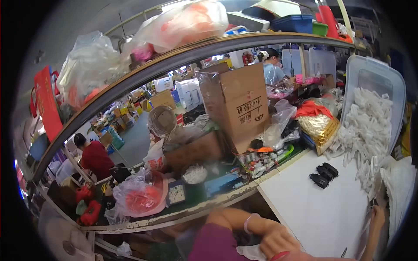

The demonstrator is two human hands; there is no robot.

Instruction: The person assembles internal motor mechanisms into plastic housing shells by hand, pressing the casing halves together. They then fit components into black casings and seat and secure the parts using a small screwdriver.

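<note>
My left hand (278, 240), below a bracelet and a purple sleeve (212, 243), is low in the middle, by the near edge of a white tabletop (300, 209). Its fingers are blurred and partly hidden; a white piece (252, 252) and something red (281, 255) lie against it. At the table's right edge my right hand (378, 216) has its fingers pinched together, just below a pile of clear plastic pieces (365, 126). What they hold is too small to name. Three small black devices (324, 175) lie side by side on the white top.
The plastic pieces spill from a tilted clear bin (400, 100). Left of the table, a shelf holds a cardboard box (244, 102), a pink basin (164, 191), a white bowl (194, 174) and small batteries or parts (263, 163). Bagged goods (187, 26) sit overhead; people work beyond.
</note>
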